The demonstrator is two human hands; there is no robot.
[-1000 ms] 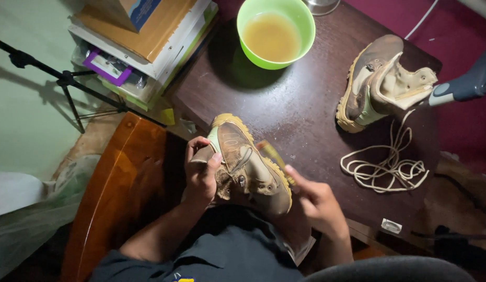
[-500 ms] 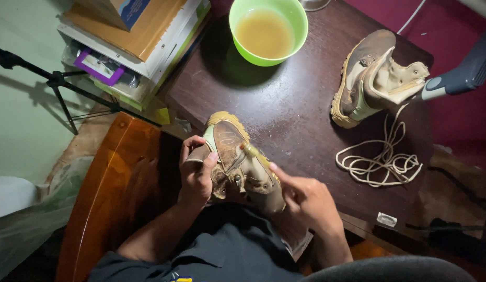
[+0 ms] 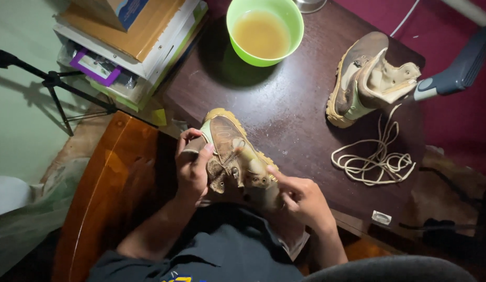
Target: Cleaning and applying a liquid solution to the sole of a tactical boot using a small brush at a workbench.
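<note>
We hold a muddy tan boot over the near edge of the dark bench, just above our lap. Our left hand wraps the boot's side near the toe, its fingers curled and pressed against the sole and upper, thumb lying across the top. Our right hand supports the boot's ankle end from the other side; its fingers are bent and close together, touching the collar by the eyelets, though we cannot tell whether they pinch anything there. The boot points away from us, toe toward the bench's middle, tilted a little to the left.

On the far right of the bench a second boot lies on its side, unlaced, its pale tongue folded outward. Just beside it, nearer to us, a loose lace lies in a tangle of loops, one end running up to that boot. A green bowl of cloudy yellowish liquid stands at the bench's far edge, well apart from both boots. A grey handle reaches in from the right, near the second boot's opening.

To the left of the bench stands a stack of boxes, and a black tripod stands over the pale floor. A wooden chair arm runs along our left side.
</note>
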